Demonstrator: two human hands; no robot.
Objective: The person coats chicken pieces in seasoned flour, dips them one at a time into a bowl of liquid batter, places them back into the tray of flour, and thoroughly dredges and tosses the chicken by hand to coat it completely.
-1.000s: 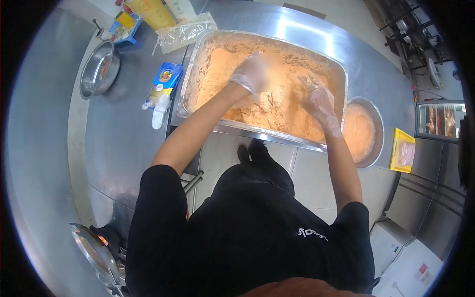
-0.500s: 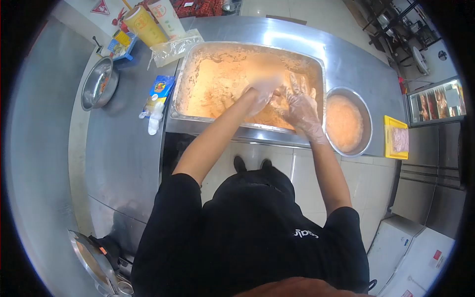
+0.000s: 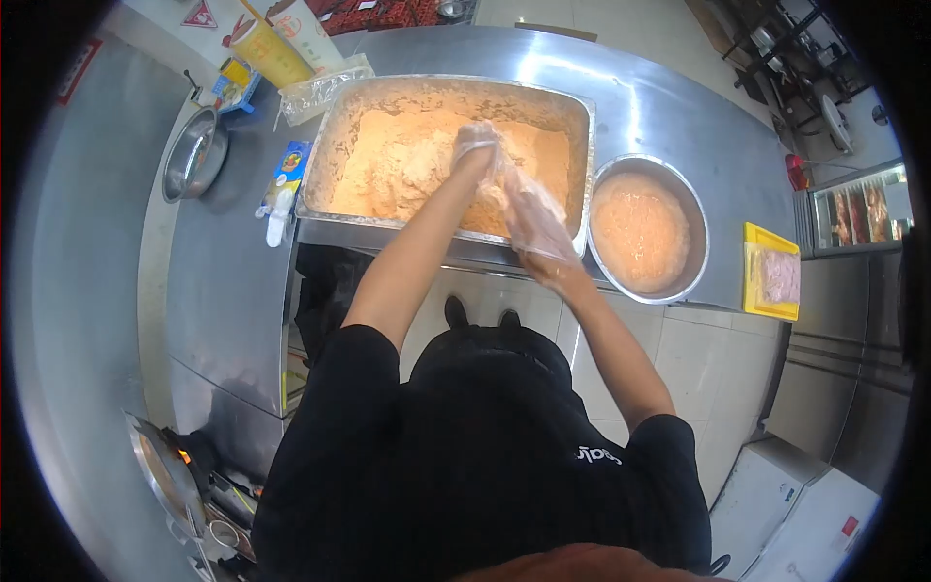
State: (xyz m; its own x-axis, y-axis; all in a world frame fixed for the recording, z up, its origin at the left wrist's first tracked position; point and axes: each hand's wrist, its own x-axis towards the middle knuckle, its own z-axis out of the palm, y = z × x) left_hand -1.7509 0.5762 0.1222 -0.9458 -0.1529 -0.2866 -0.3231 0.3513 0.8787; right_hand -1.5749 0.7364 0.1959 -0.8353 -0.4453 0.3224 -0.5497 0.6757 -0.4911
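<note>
- On the back of my black shirt (image 3: 504,456) there is a small pale logo, a short word, but it sits upside down from here and I cannot make out its letters.
- At the top left a red triangular sign (image 3: 200,14) shows on the wall; its symbol is too small to read.
- The yellow cup (image 3: 270,48) beside it carries a red print I cannot read.
- The blue packet (image 3: 288,165) on the counter has a coloured label, illegible from here.
</note>
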